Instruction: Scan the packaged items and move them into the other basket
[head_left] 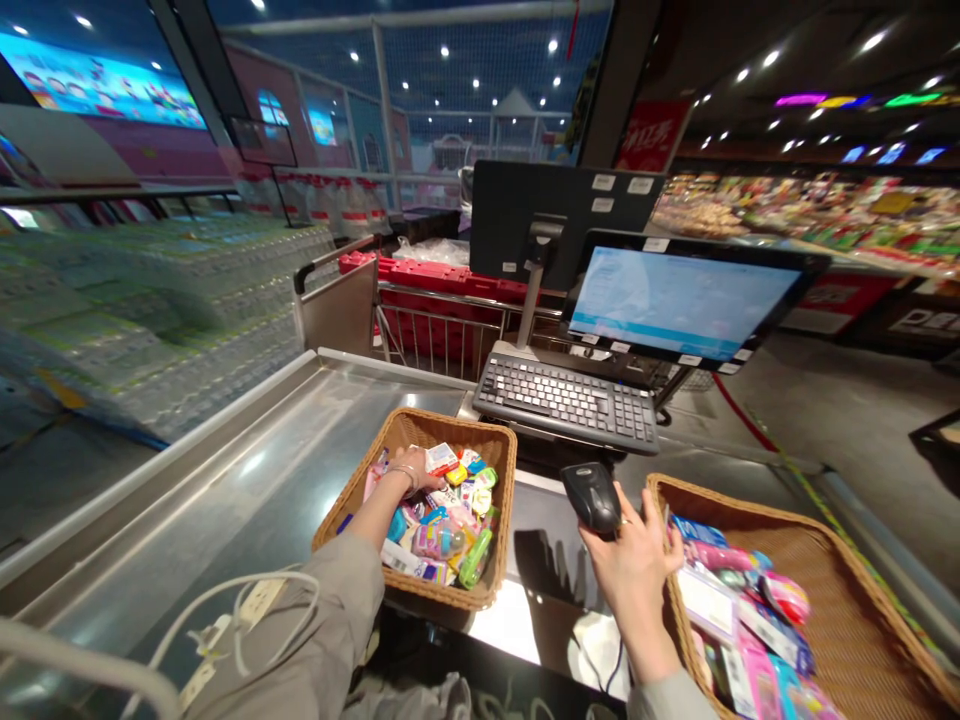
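My left hand [414, 468] reaches into a wicker basket [511, 500] full of small colourful packaged goods. Its fingers are among the packages, and whether they grip one is hidden. A red-and-white packet [441, 459] lies beside the fingers. In my right hand [632, 545] is a black barcode scanner [592, 497], held between the two baskets. The fingers farther right are spread while the scanner rests against the thumb side. A second wicker basket [862, 590] at the right holds more packages, bunched along its left side.
A keyboard [566, 398] and a lit monitor [679, 298] stand behind the baskets. A metal counter [285, 450] with a raised edge runs left. White cables [247, 600] lie by my left sleeve. Behind the counter is a cart [442, 335] with red crates.
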